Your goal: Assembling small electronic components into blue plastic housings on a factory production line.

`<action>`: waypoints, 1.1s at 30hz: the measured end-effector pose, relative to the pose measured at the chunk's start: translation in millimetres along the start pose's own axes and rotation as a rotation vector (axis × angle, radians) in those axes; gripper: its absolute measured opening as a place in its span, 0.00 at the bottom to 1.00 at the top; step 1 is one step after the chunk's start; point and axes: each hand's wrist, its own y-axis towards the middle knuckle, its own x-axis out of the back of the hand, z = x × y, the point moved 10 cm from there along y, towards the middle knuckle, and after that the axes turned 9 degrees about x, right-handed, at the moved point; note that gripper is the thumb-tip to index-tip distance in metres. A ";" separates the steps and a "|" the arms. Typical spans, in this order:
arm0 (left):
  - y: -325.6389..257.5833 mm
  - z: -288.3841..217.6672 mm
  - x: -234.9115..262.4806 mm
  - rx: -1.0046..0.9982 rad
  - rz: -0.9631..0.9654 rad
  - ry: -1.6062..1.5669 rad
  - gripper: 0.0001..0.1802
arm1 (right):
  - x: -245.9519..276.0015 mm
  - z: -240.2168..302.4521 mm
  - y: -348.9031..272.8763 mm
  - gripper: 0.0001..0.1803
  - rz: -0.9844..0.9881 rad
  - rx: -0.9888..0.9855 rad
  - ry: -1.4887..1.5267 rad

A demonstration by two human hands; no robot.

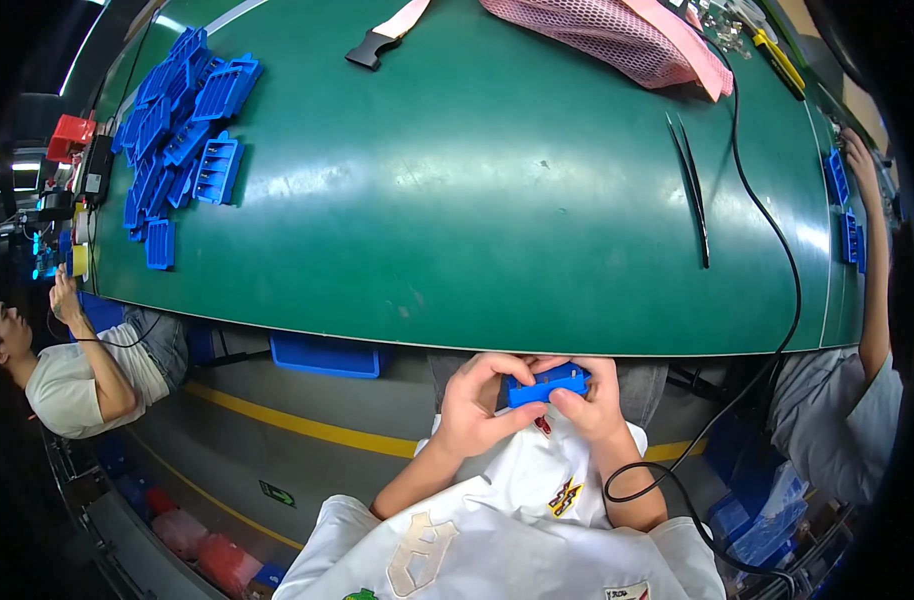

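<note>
My left hand [474, 405] and my right hand [599, 402] hold a small blue slotted plastic holder [545, 386] between them, just off the table's near edge above my lap. The left fingers curl around its left end. My right thumb presses on its near side, and the right fingers are partly hidden behind it. Small metal bits show in its slots. On the far left of the table lies a heap of similar blue holders [192, 135], with one [160, 245] at the heap's near end.
The green table [457, 240] carries black tweezers [693, 190], a pink mesh bag [617, 40], a black buckle [371, 49] and a yellow-handled tool [777, 62]. A black cable [789, 260] crosses the right side and loops by my right forearm. Co-workers sit at left and right.
</note>
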 end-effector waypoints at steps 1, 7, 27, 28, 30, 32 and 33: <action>-0.7 -3.9 -3.0 -0.039 0.016 0.061 0.17 | 1.1 1.7 -2.3 0.14 -0.001 0.001 0.001; -1.8 -16.8 -15.2 -0.074 0.085 0.073 0.17 | -0.1 4.0 -8.6 0.13 0.081 -0.029 0.011; -7.3 -49.0 -47.5 -0.294 0.224 0.430 0.32 | -18.6 4.4 -16.3 0.12 0.237 -0.106 0.191; -7.7 -49.1 -50.6 -0.305 0.248 0.436 0.31 | -18.4 1.9 -18.4 0.12 0.230 -0.130 0.216; -8.1 -49.2 -53.8 -0.316 0.275 0.440 0.30 | -21.1 2.4 -20.2 0.11 0.223 -0.140 0.248; -9.3 -50.4 -55.4 -0.340 0.287 0.464 0.29 | -22.1 1.6 -21.0 0.11 0.214 -0.152 0.280; -9.1 -50.5 -55.1 -0.339 0.287 0.463 0.29 | -23.4 2.7 -20.8 0.10 0.231 -0.134 0.278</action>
